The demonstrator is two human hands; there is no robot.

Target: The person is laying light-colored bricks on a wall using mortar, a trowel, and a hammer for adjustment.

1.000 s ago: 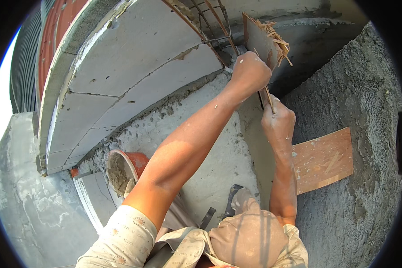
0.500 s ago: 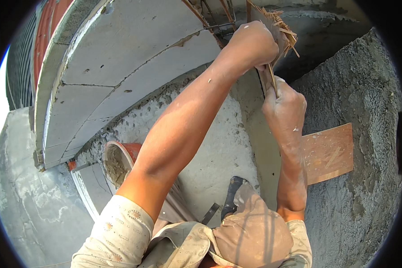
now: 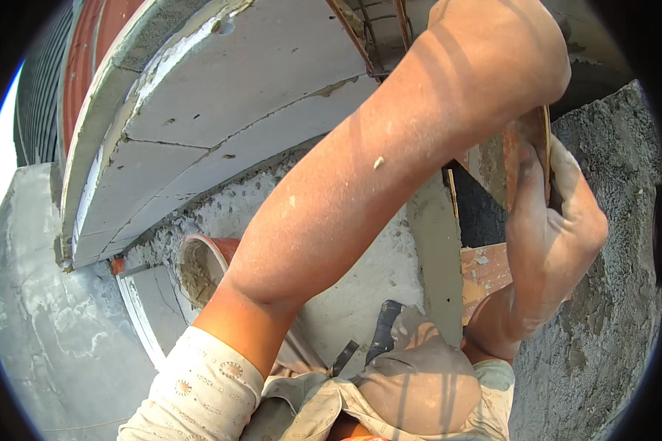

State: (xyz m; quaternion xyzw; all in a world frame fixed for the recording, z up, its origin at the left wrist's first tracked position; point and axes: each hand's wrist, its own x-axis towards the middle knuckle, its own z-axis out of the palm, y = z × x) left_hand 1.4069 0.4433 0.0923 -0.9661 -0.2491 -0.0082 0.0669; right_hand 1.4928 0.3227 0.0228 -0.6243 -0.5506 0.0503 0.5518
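Note:
My left hand [image 3: 518, 51] reaches to the upper right above a brown wooden board [image 3: 516, 134], its fingers turned away from view, so its grip is hidden. My right hand [image 3: 555, 220] is below it, thumb and fingers closed on the lower part of that board, which stands nearly edge-on with a narrow light edge. Behind the board is a dark gap beside the rough concrete, partly covered by my left forearm. A second, flat plywood piece [image 3: 482, 268] lies behind my right wrist.
Pale block wall [image 3: 221, 81] curves along the upper left, with rebar [image 3: 371, 29] at its end. An orange bucket [image 3: 202, 268] holding grey mortar stands on rough concrete left of my forearm. A rough grey cement surface [image 3: 603, 316] slopes along the right; my foot [image 3: 382, 331] is below centre.
My left hand has moved right and up, closer to the camera. My right hand has shifted right with the board, whose splintered top is now hidden behind my left arm.

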